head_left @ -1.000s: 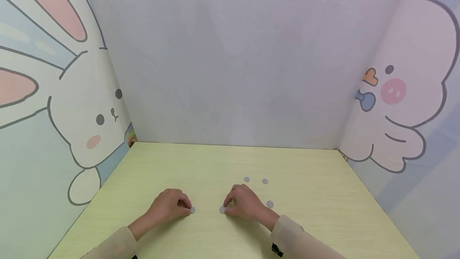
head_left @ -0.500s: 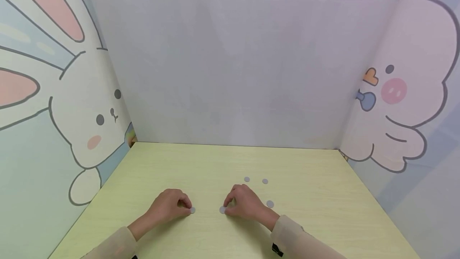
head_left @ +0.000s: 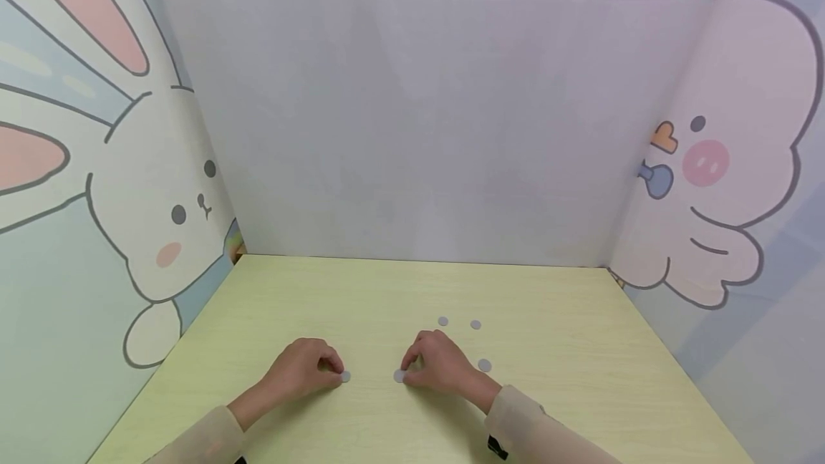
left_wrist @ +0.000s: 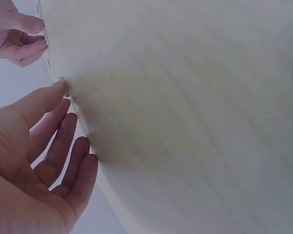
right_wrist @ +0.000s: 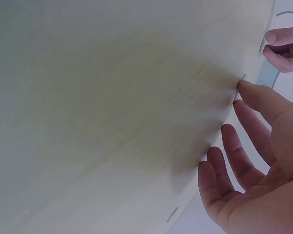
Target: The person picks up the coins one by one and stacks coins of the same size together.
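Two silver-grey coins lie flat on the pale wooden table, one at each hand's fingertips. My left hand pinches the left coin by its edge with thumb and index finger; in the left wrist view a bit of that coin shows past the thumb. To its right, my right hand pinches the other coin the same way, its rim peeking past the thumb in the right wrist view. Fingertips cover part of both coins. A gap of bare wood separates them.
Three more coins lie beyond and beside the right hand: one at the back, one right of it, and a bigger-looking one by the right wrist. A pale curtain stands behind the table, with cartoon-printed cloth at both sides.
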Motion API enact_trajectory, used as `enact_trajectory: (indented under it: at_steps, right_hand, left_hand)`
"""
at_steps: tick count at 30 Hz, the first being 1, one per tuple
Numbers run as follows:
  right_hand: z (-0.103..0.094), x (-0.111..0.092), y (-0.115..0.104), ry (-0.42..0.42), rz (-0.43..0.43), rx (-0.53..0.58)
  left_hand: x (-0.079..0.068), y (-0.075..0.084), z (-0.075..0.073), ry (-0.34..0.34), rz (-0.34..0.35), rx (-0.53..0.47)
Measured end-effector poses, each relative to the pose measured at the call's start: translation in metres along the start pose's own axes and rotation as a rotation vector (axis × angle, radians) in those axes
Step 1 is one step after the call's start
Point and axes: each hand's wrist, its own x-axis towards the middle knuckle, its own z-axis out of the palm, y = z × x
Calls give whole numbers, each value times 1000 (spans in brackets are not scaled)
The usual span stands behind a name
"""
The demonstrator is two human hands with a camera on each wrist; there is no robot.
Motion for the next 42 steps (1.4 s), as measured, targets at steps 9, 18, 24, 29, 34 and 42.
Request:
enact_trajectory:
  at_steps: [9, 18, 24, 29, 34, 42]
  right_hand:
    - [1, 0, 0, 4, 9, -5]
    - [4, 1, 3, 16, 22, 5]
    - [6, 2, 5, 21, 32, 10]
    - [5, 2, 4, 25, 33, 1]
    - [5, 2, 3, 26, 25, 0]
    - [4, 1, 3, 36, 5, 5]
  left_hand:
    - [5, 8, -3, -5, -56, -3]
    - [19, 27, 4, -2, -20, 9]
    - [27, 37, 12, -6, 11, 26]
    - [33, 46, 20, -17, 40, 34]
    - [37, 55, 27, -23, 52, 35]
    - [42, 65, 33, -14, 83, 36]
